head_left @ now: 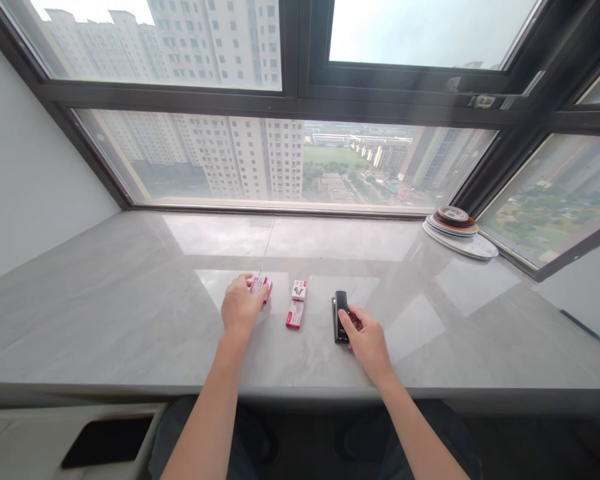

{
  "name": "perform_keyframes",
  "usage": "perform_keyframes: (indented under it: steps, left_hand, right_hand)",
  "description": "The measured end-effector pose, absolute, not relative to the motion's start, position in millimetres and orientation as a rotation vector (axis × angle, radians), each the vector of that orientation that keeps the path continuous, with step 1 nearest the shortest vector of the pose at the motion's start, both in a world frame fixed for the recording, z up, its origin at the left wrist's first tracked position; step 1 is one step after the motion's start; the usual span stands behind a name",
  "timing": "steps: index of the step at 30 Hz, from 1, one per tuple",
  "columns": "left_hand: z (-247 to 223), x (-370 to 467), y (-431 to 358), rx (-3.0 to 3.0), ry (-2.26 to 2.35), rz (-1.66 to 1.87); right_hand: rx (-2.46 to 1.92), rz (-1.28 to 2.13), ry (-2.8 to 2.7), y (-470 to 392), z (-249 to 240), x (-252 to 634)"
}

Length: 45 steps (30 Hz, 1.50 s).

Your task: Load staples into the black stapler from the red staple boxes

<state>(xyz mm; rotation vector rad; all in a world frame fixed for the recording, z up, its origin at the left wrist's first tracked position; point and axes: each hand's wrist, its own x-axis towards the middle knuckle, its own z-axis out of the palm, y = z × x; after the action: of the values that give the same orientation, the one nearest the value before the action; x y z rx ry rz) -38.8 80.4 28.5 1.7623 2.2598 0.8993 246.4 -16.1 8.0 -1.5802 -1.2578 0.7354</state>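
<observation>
My right hand [367, 337] is closed around the side of a black stapler [341, 313], thumb on its top; the stapler lies lengthwise on the stone sill. Farther left, my left hand [243, 303] has its fingers and thumb around a small pink-and-white staple box [261, 287], which its fingers partly cover. Between the two hands sits a white box [299, 289] with a dark picture of staples on it. A red-and-white box [295, 315] lies just in front of it, their ends touching or overlapping.
The grey marble sill [130, 320] reaches back to a dark window frame [280, 210]. A stack of round plates or coasters [453, 227] stands in the back right corner. Below the front edge at left, a black phone-like slab [107, 442] lies on a pale surface.
</observation>
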Motion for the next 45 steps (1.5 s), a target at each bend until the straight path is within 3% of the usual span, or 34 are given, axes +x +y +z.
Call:
perform_keyframes:
  steps: [9,15,20,26,34,45]
  left_hand:
    - [15,-71,18,1.886,2.325,0.684]
    - [18,5,8,2.155,2.044,0.923]
    - [13,48,16,2.181,1.988,0.901]
    - [11,36,12,2.162,1.865,0.857]
    - [24,29,-17,2.416,1.339,0.754]
    - [18,11,-25,2.411,1.286,0.689]
  right_hand:
    - [-1.606,0.734,-1.238,-14,3,246]
    - [-1.622,0.631,-1.291,-13,2,248]
    - [-1.631,0.523,-1.377,-17,7,245]
    - [-1.698,0.397,-1.545,-15,15,248]
    - [-1.48,0.563,-1.927,-1,43,236]
    - [-1.719,0.477,-1.736,12,40,179]
